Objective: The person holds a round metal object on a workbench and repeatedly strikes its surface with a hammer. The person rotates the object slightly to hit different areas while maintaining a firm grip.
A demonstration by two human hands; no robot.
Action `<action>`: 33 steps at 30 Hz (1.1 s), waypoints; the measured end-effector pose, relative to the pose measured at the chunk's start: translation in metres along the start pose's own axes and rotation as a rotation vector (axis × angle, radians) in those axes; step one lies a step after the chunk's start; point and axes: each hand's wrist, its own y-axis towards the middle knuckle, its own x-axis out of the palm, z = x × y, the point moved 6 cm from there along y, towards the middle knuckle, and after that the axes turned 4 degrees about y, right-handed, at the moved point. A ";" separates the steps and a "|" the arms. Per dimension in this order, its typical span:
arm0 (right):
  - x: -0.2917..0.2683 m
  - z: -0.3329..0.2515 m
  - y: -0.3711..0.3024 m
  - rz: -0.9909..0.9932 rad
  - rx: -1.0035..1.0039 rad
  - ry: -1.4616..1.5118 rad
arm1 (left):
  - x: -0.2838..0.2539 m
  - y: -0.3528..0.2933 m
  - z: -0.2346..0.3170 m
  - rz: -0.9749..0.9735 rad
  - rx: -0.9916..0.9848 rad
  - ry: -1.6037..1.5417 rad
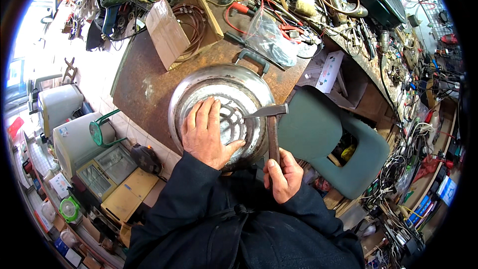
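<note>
One metal pot (231,122), under left hand (206,132), hammer (273,132) in right hand (284,175)

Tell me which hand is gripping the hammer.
The right hand, closed around the hammer; the left hand lies flat with fingers spread on the round metal pot, holding no tool.

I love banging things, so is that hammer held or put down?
Held: the right hand grips the hammer by its handle. I can't tell whether its head touches the metal pot.

Hammer (273,132) over scuffed metal pot (239,87)
</note>
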 end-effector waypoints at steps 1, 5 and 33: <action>0.000 0.002 -0.001 0.005 0.004 0.020 | 0.000 0.000 0.000 0.003 0.002 0.003; 0.003 0.003 -0.001 -0.012 0.009 0.012 | 0.000 -0.001 0.000 0.004 -0.001 0.011; 0.013 -0.003 0.000 0.035 0.036 0.103 | 0.001 0.000 0.001 0.030 0.040 0.051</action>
